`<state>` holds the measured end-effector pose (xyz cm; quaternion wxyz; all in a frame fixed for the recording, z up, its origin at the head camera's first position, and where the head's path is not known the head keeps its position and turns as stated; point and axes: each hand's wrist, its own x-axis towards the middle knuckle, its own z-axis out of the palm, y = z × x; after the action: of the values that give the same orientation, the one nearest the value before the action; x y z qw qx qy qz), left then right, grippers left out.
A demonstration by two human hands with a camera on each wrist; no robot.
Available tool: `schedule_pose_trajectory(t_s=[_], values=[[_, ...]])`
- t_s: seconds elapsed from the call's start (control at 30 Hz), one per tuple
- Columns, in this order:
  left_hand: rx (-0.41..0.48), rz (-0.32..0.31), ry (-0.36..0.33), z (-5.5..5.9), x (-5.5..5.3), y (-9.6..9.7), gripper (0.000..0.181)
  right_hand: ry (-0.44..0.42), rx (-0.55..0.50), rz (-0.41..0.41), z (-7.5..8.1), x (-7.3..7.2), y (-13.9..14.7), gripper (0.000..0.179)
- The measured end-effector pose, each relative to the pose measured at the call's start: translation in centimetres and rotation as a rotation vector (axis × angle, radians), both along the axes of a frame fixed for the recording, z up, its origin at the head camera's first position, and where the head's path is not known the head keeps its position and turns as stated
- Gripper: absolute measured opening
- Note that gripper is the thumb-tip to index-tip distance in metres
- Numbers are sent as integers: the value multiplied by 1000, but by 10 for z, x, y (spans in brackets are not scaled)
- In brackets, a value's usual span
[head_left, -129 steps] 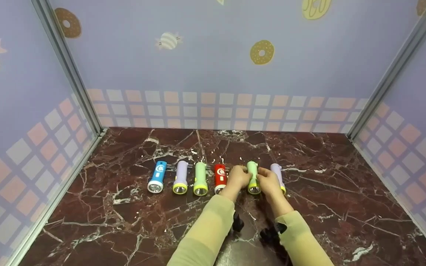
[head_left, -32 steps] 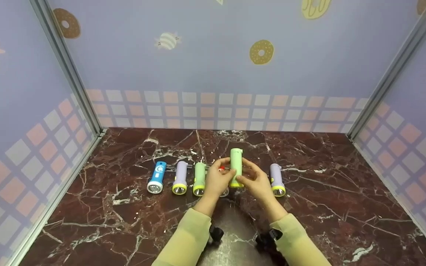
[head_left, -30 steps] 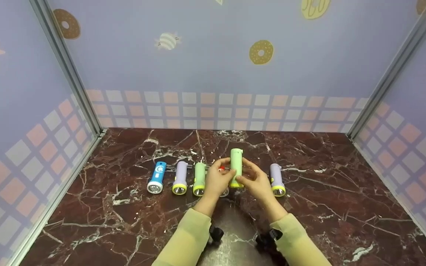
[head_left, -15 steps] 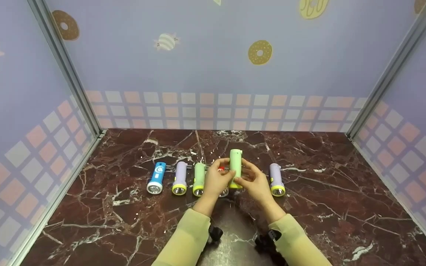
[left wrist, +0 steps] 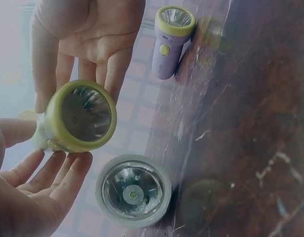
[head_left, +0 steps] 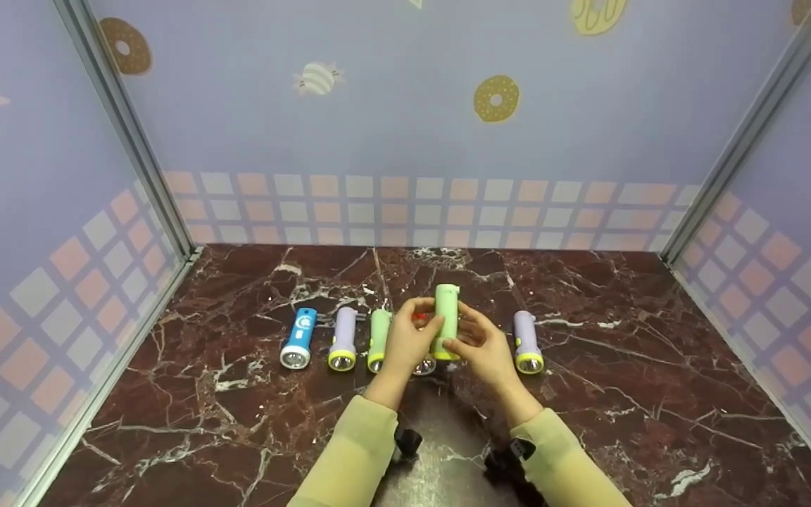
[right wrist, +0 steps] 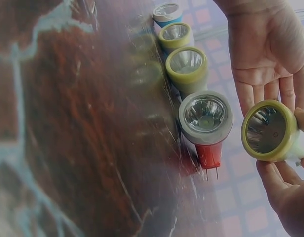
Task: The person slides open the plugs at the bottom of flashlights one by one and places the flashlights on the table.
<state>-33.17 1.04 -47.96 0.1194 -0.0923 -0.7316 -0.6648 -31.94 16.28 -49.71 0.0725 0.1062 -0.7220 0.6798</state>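
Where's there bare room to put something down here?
Bare tabletop lies between the blue flashlight and the left wall, between the rightmost purple flashlight and the right wall, and behind both, toward the back wall. It's crowded between them, where the left hand and right hand hold a green flashlight by the red flashlight.

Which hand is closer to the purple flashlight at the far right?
The right hand: it's just left of that purple flashlight, not touching it. The left hand is farther left, beyond the green flashlight both hands hold.
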Motion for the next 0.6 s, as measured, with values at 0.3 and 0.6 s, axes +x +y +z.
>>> schedule_pose_trajectory(t_s=[0.3,0.6], values=[[27,29,12,3,-1,-6,43,29,51,49,2,5,-5,66],[57,31,36,2,-5,-10,43,21,53,78,1,8,-10,66]])
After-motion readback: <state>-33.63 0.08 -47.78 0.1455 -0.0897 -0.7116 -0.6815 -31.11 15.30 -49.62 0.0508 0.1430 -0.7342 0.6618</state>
